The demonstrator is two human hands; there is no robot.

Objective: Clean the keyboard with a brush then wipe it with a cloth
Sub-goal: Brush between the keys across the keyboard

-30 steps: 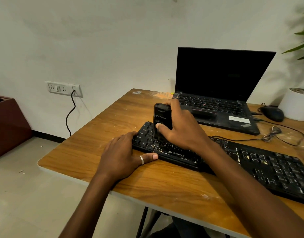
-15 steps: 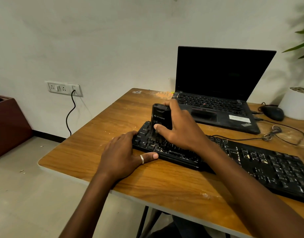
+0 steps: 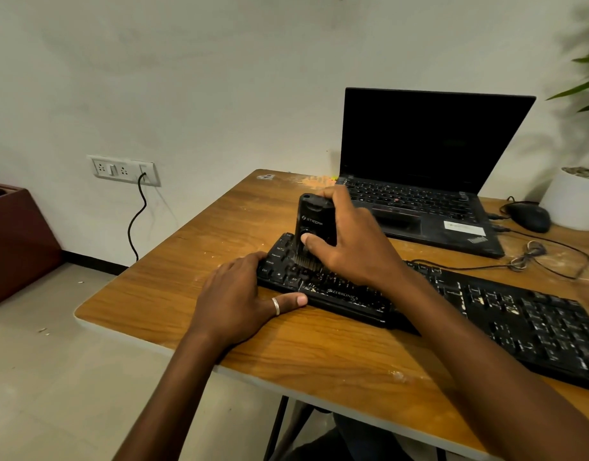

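1. The right hand (image 3: 349,244) is clamped on the brush (image 3: 314,221); the thumb presses across its front face and the fingers curl round the back and top; the black body stands upright, with its bristles down on the keys near the left end of the keyboard (image 3: 486,311).
2. The left hand (image 3: 240,301) rests on the keyboard's left corner; its fingers lie together, gently bent over the outer keys; the thumb stretches along the front edge, touching it, and wears a silver ring (image 3: 276,306).
3. The keyboard lies slantwise on the wooden table (image 3: 193,261), in front of an open laptop (image 3: 429,181); pale specks sit among its keys.
4. Writing: "ZEBRONICS" shows in white on the keyboard's front lip; the "Ctrl" and "Alt" legends are legible; the brush bears a logo and a word too blurred to read surely; the laptop's white sticker is unreadable.
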